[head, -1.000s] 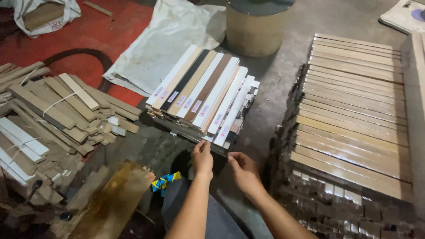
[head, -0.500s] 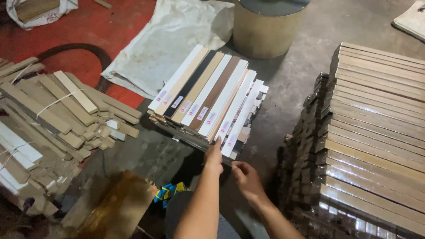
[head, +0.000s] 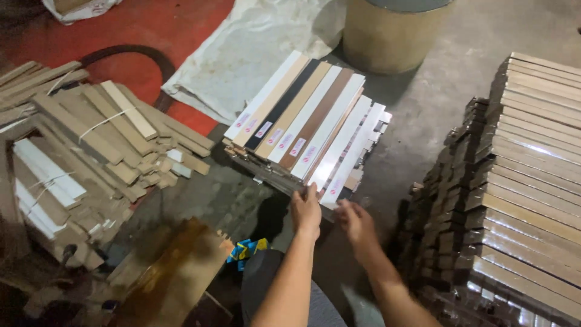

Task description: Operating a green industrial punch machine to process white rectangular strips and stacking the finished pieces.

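Observation:
A flat stack of laminated sample strips (head: 305,127) in white, tan, black and brown lies on the concrete floor in front of me. My left hand (head: 305,211) pinches the near edge of the stack, fingers closed on the strip ends. My right hand (head: 357,223) hovers just right of it, fingers loosely spread, touching or almost touching the near corner of the outer white strips.
A tall stack of wooden strips (head: 532,181) fills the right side. Bundles of tied wood offcuts (head: 91,151) pile up at left. A round beige drum (head: 399,33) and a white sheet (head: 260,48) lie behind. A brown board (head: 175,272) and a blue-yellow object (head: 247,249) sit near my knee.
Both hands have stayed at the near edge of the strip stack; the view has shifted so the stack sits more to the right and nearer.

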